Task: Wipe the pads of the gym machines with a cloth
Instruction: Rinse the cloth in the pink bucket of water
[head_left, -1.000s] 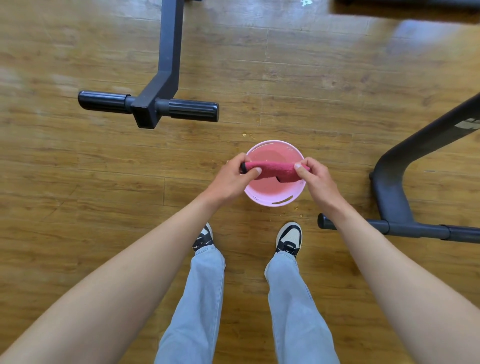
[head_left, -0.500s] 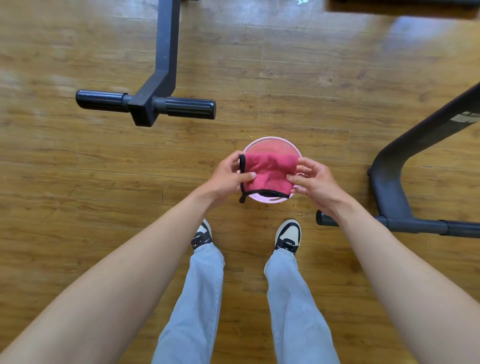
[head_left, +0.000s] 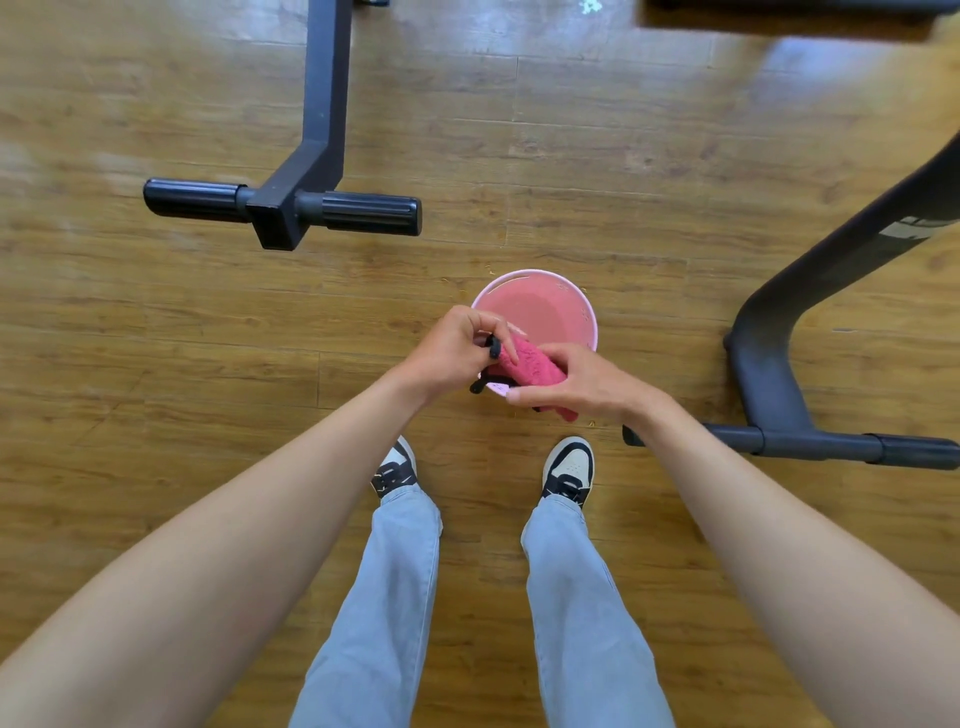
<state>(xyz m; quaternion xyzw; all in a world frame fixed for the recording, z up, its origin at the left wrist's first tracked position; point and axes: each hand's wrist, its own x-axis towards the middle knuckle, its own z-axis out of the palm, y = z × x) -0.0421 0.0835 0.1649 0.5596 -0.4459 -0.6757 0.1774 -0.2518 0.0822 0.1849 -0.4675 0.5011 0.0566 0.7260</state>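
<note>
- Nearest to me are my two legs in light blue jeans (head_left: 384, 613), and under them my black and white shoes (head_left: 569, 470) on the wood floor (head_left: 156, 364).
- I cannot read any brand on the shoes; the marks are too small.
- My left hand (head_left: 454, 351) has its fingers curled, and they pinch one end of the cloth (head_left: 524, 366) at its black edge.
- My right hand (head_left: 582, 384) lies over the other end of the cloth, with the fingers bent around it, so it grips the cloth too.
- The cloth is pink-red and bunched up between both hands. It is held above the near rim of the bucket.
- The bucket (head_left: 540, 306) is pink and stands on the floor just in front of my shoes. My hands and the cloth hide its near part.
- To my right stands a dark machine frame (head_left: 769, 358), with its foot bar lying on the floor near my right arm.
- On this frame there is a light label (head_left: 917, 228), but its writing is not readable.
- Further away on the left is another dark frame (head_left: 311, 171), with two black grips (head_left: 369, 213) at its sides.
</note>
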